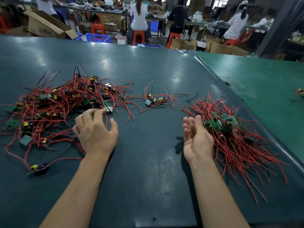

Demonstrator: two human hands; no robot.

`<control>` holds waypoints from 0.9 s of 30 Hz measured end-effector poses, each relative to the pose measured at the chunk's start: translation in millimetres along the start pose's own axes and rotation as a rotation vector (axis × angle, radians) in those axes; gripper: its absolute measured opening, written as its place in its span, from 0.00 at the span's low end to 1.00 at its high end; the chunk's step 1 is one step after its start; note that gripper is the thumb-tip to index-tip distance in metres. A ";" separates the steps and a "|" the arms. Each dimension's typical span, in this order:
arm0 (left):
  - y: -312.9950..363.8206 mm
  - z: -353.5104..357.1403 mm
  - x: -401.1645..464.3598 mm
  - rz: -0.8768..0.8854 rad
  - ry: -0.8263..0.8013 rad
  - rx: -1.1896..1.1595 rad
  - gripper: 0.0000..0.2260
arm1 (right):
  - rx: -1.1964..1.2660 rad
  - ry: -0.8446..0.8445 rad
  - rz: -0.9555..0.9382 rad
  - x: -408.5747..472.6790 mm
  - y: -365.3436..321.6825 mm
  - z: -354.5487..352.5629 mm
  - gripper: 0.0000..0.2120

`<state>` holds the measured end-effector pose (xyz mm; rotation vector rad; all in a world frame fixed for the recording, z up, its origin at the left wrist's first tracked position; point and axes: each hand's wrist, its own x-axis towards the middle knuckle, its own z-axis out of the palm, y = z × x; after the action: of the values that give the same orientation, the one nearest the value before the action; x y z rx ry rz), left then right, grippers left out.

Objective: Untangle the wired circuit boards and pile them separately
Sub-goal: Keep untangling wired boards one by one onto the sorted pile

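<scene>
Your left hand [96, 130] hovers palm-down at the near edge of the tangled heap [54, 106] on the left of the bench [156, 76], fingers [97, 112] spread wide and holding nothing; the fingertips reach toward a circuit board [109, 109] at the heap's right edge. Your right hand [198, 137] stands on edge, fingers loosely extended and empty, its back against the sorted pile [233, 135] on the right. A small cluster [153, 100] of boards lies between the two piles, apart from both.

Hazards from this position:

- Pulling one board by its red wires is likely to drag neighbouring boards with it, since the leads in the heap cross and loop over each other. Lift the board itself, not the lead.
- A sharp tug may strain a lead where it joins its board.
- The sorted pile's wires fan toward the near right bench edge; a careless sweep of your right hand may scatter them or push boards off.
- The single board [38, 167] lying near the front left may snag your left forearm.
</scene>
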<state>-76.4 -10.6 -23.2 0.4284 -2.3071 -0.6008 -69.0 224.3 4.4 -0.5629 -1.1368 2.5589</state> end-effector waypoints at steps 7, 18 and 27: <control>-10.5 0.7 11.6 -0.294 -0.229 0.240 0.22 | -0.484 -0.248 -0.095 -6.7 21.9 4.4 0.13; -22.6 -7.9 23.6 -0.223 -0.097 0.245 0.10 | -0.694 -0.389 -0.138 -10.3 28.5 3.7 0.12; -3.2 -18.5 6.6 0.036 0.300 -0.063 0.09 | -0.742 -0.408 -0.146 -10.2 30.0 4.2 0.11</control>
<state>-67.6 -21.8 -9.3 0.4162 -2.0010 -0.5495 -64.9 197.9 -13.2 -0.0775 -2.1976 2.1188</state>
